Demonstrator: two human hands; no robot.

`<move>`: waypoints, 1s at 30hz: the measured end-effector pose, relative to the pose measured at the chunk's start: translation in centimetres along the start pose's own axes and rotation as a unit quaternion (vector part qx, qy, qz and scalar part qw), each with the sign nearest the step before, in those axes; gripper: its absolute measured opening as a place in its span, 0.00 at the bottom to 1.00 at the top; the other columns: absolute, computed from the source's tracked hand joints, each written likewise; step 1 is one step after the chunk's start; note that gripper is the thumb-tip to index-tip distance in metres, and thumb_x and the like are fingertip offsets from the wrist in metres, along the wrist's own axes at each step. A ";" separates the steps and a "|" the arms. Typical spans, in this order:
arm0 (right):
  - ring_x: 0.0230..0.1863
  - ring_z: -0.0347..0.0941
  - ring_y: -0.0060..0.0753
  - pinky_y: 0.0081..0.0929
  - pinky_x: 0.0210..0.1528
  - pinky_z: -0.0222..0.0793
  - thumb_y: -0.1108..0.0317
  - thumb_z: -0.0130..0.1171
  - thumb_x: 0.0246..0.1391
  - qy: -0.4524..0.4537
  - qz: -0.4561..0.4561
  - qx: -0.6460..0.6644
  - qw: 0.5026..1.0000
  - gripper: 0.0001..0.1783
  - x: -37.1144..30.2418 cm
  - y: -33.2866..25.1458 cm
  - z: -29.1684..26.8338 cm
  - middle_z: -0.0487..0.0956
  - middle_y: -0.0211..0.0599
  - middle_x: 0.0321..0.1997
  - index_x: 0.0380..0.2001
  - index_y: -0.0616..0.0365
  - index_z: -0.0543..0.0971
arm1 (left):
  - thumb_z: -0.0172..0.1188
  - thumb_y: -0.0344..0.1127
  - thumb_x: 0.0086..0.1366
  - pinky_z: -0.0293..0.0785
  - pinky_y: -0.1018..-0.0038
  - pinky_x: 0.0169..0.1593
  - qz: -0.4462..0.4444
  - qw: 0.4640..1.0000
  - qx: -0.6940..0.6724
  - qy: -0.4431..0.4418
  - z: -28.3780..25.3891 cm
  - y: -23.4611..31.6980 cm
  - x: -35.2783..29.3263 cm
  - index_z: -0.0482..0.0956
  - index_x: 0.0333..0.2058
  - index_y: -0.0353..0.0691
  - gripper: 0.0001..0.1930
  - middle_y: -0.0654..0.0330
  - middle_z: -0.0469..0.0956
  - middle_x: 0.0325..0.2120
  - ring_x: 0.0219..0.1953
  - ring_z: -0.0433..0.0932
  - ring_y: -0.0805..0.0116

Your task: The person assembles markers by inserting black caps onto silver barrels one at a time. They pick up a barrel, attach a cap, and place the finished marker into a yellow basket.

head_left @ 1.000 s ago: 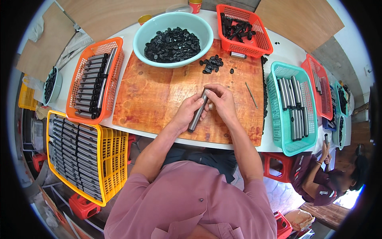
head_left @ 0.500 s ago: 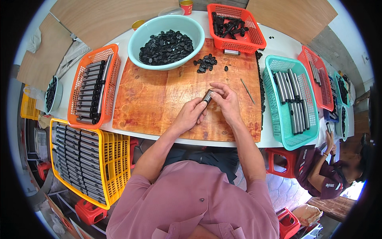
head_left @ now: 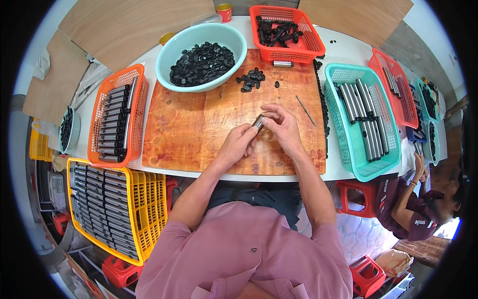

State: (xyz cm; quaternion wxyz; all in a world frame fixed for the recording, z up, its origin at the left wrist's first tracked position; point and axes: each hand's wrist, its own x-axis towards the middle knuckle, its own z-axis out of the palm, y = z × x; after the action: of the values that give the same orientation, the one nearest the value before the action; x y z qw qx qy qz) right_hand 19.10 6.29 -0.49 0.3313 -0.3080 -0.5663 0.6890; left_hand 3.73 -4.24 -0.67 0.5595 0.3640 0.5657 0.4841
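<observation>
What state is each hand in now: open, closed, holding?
Left hand: closed around a metal tube.
Right hand: fingers bent at the tube's far end; whether it grips cannot be told.

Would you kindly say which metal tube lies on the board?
The silver tube beside the red basket of black parts; unlike the tube in the left hand, nobody holds it.

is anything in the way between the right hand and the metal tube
No, nothing visible stands between them: the left hand grips the metal tube and the right hand is right at its far end. The loose black pieces lie farther back, and the thin rod lies off to the right.
</observation>
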 end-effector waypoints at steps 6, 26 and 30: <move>0.44 0.77 0.21 0.21 0.49 0.72 0.75 0.62 0.61 0.005 -0.003 0.013 1.000 0.20 -0.4 -0.3 -0.1 0.83 0.36 0.43 0.56 0.66 0.75 | 0.51 0.45 0.77 0.72 0.79 0.29 -0.019 0.999 0.015 -0.036 -0.6 -0.2 -0.1 0.77 0.38 0.36 0.17 0.63 0.77 0.25 0.24 0.75 0.77; 0.43 0.79 0.26 0.26 0.47 0.75 0.76 0.59 0.60 0.004 -0.023 -0.229 0.973 0.15 2.7 -1.1 -1.7 0.83 0.36 0.43 0.51 0.65 0.80 | 0.66 0.34 0.62 0.76 0.60 0.43 0.366 0.737 0.564 0.071 -2.7 2.1 3.2 0.75 0.50 0.36 0.19 0.52 0.74 0.37 0.41 0.77 0.52; 0.46 0.80 0.29 0.28 0.50 0.76 0.81 0.58 0.58 0.001 -0.007 -0.235 0.972 0.15 3.1 -0.9 -1.8 0.83 0.38 0.44 0.50 0.66 0.80 | 0.67 0.34 0.60 0.77 0.62 0.43 0.374 0.719 0.583 0.056 -3.1 1.8 4.2 0.76 0.49 0.36 0.19 0.53 0.74 0.36 0.40 0.78 0.54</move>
State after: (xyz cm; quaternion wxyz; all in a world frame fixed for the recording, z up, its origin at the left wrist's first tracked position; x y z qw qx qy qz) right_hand 18.85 9.95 -0.09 0.2557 -0.3739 -0.7139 0.5339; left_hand -0.02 -0.21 -0.43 -0.0227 0.7723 0.5845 0.2476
